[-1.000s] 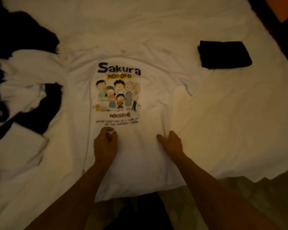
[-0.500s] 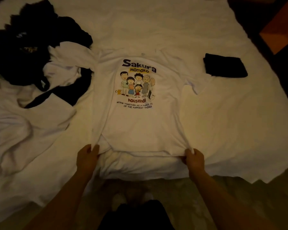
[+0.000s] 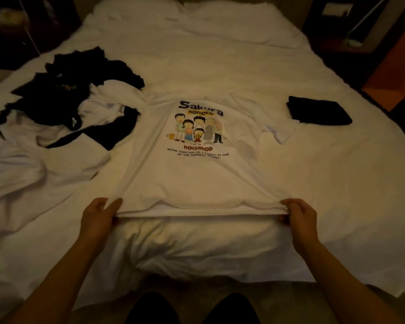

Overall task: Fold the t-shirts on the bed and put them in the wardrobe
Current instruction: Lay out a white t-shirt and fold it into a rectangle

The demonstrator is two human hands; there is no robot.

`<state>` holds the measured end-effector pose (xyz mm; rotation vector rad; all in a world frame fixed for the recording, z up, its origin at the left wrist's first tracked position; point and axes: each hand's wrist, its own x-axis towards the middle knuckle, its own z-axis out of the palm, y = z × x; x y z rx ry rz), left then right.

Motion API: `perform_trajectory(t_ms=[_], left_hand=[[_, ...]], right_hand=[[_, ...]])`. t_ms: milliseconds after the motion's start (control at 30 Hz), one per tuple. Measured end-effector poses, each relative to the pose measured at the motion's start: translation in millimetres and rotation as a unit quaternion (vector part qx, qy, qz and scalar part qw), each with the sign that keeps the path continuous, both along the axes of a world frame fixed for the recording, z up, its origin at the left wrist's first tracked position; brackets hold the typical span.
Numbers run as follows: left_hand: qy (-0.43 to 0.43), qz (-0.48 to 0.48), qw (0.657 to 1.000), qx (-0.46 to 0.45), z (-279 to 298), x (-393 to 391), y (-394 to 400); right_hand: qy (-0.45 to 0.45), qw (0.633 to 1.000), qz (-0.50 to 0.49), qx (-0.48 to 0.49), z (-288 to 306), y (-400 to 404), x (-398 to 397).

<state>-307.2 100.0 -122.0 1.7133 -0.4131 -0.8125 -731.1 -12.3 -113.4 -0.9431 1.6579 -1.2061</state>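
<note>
A white t-shirt (image 3: 197,178) with a cartoon family print and the word Sakura lies face up in the middle of the bed (image 3: 220,54). My left hand (image 3: 98,216) grips its bottom hem at the left corner. At the right corner my right hand (image 3: 301,216) grips the same hem. The hem is lifted a little off the sheet and pulled taut between both hands. A folded black t-shirt (image 3: 318,111) rests on the bed to the right of the print.
A loose pile of black and white clothes (image 3: 63,106) covers the bed's left side. Pillows (image 3: 197,17) lie at the far end. An orange surface (image 3: 393,73) borders the bed on the right. The bed's near edge is just in front of my legs.
Both hands moved from the shirt's middle down to its bottom corners, took hold of the hem and pulled it toward me and up. The view has drawn back from the bed.
</note>
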Motion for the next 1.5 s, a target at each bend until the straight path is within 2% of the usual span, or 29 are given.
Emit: perform_trajectory(t_ms=[100,267,333,433,500,567,633,700,767,867,933,1167,1233,1333,1433,1500], left_hand=[[-0.023,-0.020,1.000,0.009,-15,2,16],[-0.015,-0.036,0.999,-0.037,10,14,28],[-0.019,-0.064,0.997,-0.023,16,13,33],[-0.058,-0.120,0.990,0.049,7,4,47],[-0.036,-0.132,0.987,0.083,-1,1,53],[-0.011,-0.140,0.986,0.095,-3,0,59],[0.007,-0.151,0.986,0.063,-3,7,61],[0.039,-0.132,0.990,0.025,1,13,58],[0.059,-0.100,0.993,0.026,1,14,56],[-0.003,-0.148,0.982,0.120,-7,7,64],[-0.025,-0.164,0.974,0.151,-13,3,69],[-0.025,-0.097,0.987,0.123,-4,-2,68],[-0.064,-0.098,0.983,0.138,-6,-3,67],[-0.183,-0.135,0.959,0.169,-16,1,70],[-0.256,-0.169,0.928,0.209,-20,7,76],[-0.332,-0.151,0.900,0.241,-14,5,77]], right_hand=[[0.033,0.999,0.042,0.007,-24,17,-5],[-0.129,0.991,-0.027,-0.017,1,17,-14],[-0.155,0.987,-0.040,-0.020,12,18,-18],[-0.104,0.993,-0.012,0.050,2,36,-18],[-0.090,0.991,0.018,0.096,-9,50,-18],[-0.089,0.992,0.027,0.081,-13,54,-23],[-0.089,0.995,0.023,0.050,-8,54,-29],[-0.087,0.996,0.002,0.015,-1,50,-35],[-0.056,0.998,-0.002,0.000,0,50,-39],[-0.025,0.998,0.032,0.045,-10,58,-38],[-0.024,0.996,0.040,0.072,-18,63,-37],[0.026,0.995,0.041,0.082,-32,47,-40],[0.036,0.995,0.040,0.082,-36,44,-41],[0.099,0.991,0.035,0.079,-44,44,-46],[0.209,0.973,0.051,0.087,-47,47,-51],[0.321,0.942,0.057,0.083,-43,46,-47]])
